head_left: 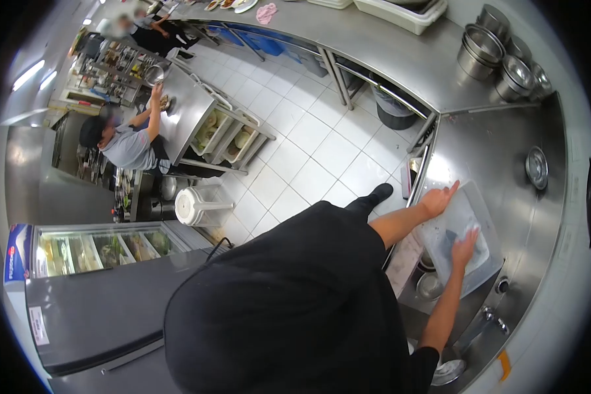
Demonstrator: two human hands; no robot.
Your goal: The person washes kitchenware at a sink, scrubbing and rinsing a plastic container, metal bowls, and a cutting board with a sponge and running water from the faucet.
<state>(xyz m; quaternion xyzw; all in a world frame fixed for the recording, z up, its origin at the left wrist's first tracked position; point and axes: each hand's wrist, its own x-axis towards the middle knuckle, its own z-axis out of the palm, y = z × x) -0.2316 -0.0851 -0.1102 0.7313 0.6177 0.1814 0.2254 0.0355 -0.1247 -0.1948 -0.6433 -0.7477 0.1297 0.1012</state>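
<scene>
A large translucent plastic tub lies over the stainless steel sink in front of me. My left hand is on its upper-left rim, gripping there with one finger stretched along the edge. My right hand reaches over the inside of the tub with its fingers apart. The inner surface near it looks whitish and wet. Whether that hand presses on the plastic or hovers just above it, I cannot tell. Round metal bowls sit under and beside the tub in the basin.
A small metal bowl rests beyond the tub, and stacked metal pots stand on the counter. A faucet juts near my right forearm. Behind are a bin, a white stool, a fridge and a person at another counter.
</scene>
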